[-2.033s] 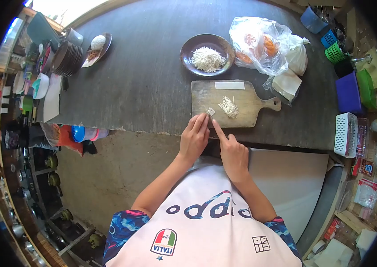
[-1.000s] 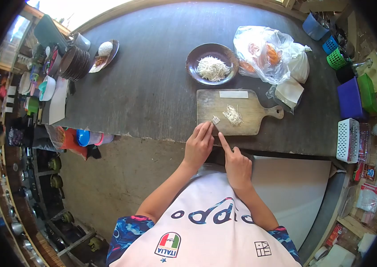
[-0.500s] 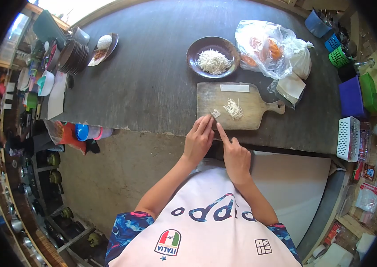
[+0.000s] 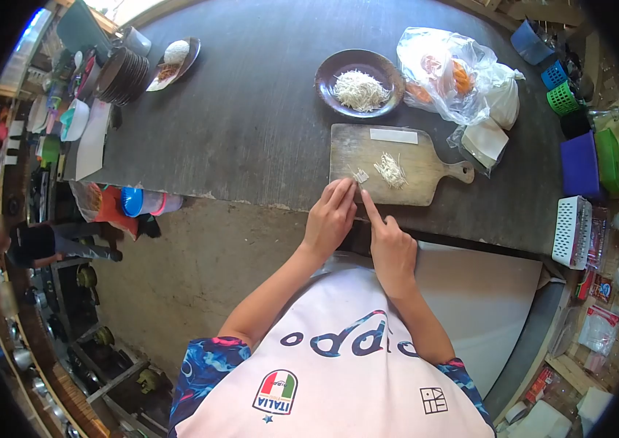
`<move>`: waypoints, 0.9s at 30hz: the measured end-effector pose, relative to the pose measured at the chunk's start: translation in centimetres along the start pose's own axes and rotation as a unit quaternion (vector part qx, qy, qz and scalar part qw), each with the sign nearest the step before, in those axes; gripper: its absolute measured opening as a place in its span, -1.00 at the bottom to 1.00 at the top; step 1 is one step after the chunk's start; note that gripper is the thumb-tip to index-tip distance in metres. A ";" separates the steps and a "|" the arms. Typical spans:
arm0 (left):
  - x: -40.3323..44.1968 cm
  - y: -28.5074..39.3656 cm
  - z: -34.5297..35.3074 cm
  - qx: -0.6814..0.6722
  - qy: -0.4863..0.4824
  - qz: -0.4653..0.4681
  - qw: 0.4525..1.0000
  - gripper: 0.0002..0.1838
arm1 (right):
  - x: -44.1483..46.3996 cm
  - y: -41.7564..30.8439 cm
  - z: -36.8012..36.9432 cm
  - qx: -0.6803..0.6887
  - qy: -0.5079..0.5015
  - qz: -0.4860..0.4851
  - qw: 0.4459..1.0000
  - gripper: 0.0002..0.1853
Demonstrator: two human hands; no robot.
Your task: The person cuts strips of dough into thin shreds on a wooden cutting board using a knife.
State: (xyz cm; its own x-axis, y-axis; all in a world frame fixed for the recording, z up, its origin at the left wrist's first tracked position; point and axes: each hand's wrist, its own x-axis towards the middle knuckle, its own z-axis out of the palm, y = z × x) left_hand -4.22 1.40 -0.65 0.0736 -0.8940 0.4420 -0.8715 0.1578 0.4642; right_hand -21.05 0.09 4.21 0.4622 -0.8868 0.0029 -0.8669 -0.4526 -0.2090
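A wooden cutting board [image 4: 419, 182] with its handle to the right lies near the table's front edge. On it are a pile of thin pale shreds [image 4: 390, 171], a white strip [image 4: 393, 136] and a small cut pale piece [image 4: 360, 176]. My left hand [image 4: 330, 217] presses its bunched fingertips on that piece at the board's lower left. My right hand [image 4: 391, 248] is closed beside it, index finger stretched along a thin blade that hardly shows; the handle is hidden in the palm. Beyond the board stands a dark bowl [image 4: 327, 84] with more pale shreds [image 4: 360, 93].
Right of the bowl is a clear plastic bag [image 4: 437, 66] with orange things, beside a packet of white sheets [image 4: 484, 140]. At the left are stacked dark plates [image 4: 121, 77] and a plate with a white ball [image 4: 176, 51]. Another person [image 4: 35, 244] stands at the far left.
The view has shifted slightly, so the board and bowl appear farther right and higher. Both hands remain at the board's lower left. The other person has come further into view at the left.
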 end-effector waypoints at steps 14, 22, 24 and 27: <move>0.1 -0.1 -0.2 -0.013 0.003 -0.003 1.000 -0.53 | -0.9 0.1 0.4 0.001 -0.008 0.009 1.000 -0.20; 0.2 0.1 -0.4 -0.014 -0.003 -0.008 1.000 -0.53 | -0.9 0.2 -0.4 0.017 0.008 0.007 1.000 -0.20; 0.3 0.2 -0.3 -0.007 -0.005 -0.002 1.000 -0.52 | -1.2 0.3 0.0 0.012 0.008 0.013 1.000 -0.20; 0.1 0.4 -0.6 -0.006 -0.009 -0.010 1.000 -0.52 | -0.7 0.1 0.7 0.029 0.006 0.005 1.000 -0.21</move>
State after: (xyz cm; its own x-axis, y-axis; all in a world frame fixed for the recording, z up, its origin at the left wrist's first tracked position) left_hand -4.23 1.63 0.05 0.0820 -0.9043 0.4189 -0.8638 0.1452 0.4825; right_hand -21.36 0.72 3.53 0.4506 -0.8926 0.0128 -0.8593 -0.4376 -0.2648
